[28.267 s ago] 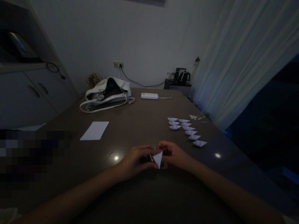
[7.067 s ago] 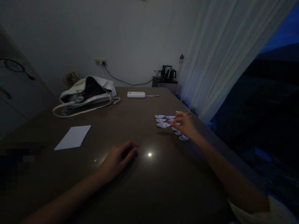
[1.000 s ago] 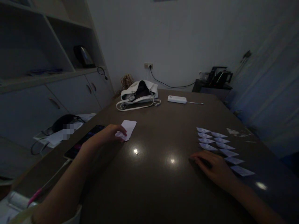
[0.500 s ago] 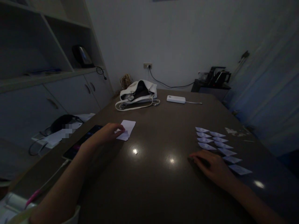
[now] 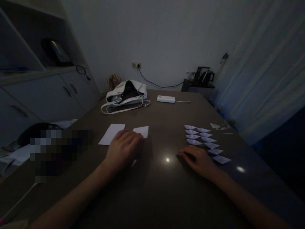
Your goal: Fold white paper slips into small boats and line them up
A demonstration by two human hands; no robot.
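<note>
My left hand [image 5: 124, 148] lies over a white paper sheet [image 5: 142, 131] on the dark table [image 5: 157, 190], fingers close together and gripping it. One corner of the sheet shows beyond the fingertips and another edge shows below the palm. The white paper stack [image 5: 111, 134] lies just left of that hand. My right hand [image 5: 199, 160] rests palm down on the table with its fingers flat, holding nothing. Several small folded paper boats [image 5: 204, 139] stand in two rows just beyond and to the right of it.
A white handbag [image 5: 125, 95] and a white power bank [image 5: 166, 99] with a cable lie at the far end of the table. Paper scraps [image 5: 218, 126] sit near the right edge. Cabinets [image 5: 47, 95] stand left, a curtain [image 5: 262, 79] right, a kettle [image 5: 202, 76] behind.
My left hand has taken one sheet off the stack and brought it right, toward the middle of the table. The right hand stays put. The camera has swung right.
</note>
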